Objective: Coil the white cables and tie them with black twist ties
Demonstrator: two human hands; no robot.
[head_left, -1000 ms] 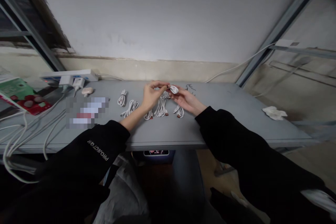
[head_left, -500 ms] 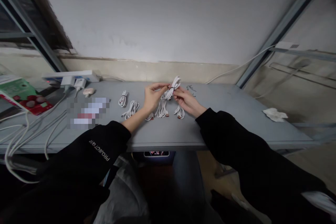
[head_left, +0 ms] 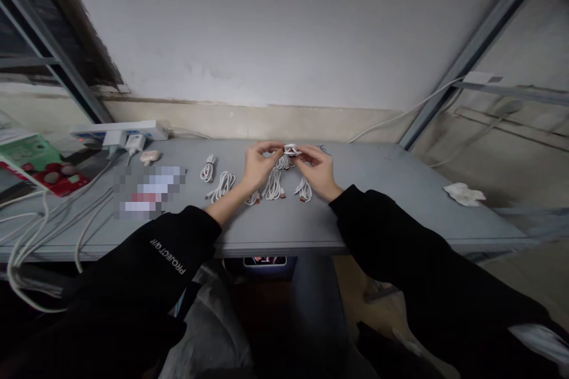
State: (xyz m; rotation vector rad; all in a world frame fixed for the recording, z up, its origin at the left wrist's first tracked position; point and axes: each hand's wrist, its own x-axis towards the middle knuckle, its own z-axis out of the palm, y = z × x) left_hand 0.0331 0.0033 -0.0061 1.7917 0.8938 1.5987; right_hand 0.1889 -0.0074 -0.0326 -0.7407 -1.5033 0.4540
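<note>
Between my two hands, above the desk, is a coiled white charging cable (head_left: 291, 148), seen nearly end-on. My left hand (head_left: 260, 164) pinches its left side with thumb and fingertips. From the right, my right hand (head_left: 319, 170) grips the coil, fingers closed on it. A dark tie round the cable's middle is mostly hidden by the fingertips. Below my hands lie more coiled white cables, one bundle (head_left: 273, 185) in the middle, another (head_left: 304, 189) by my right wrist, and one (head_left: 223, 186) left of my left forearm. A tied bundle (head_left: 207, 169) lies farther left.
A power strip (head_left: 120, 129) with plugged-in chargers stands at the back left, near a white adapter (head_left: 150, 157). Loose cables and a red-green box (head_left: 42, 163) occupy the left end. Dark ties (head_left: 322, 148) lie behind my right hand; a crumpled tissue (head_left: 464, 194) sits far right.
The held cable coil has turned from upright and slanted to nearly end-on and lower. My right hand has rotated, its fingers now higher along the coil. The other bundles have not moved.
</note>
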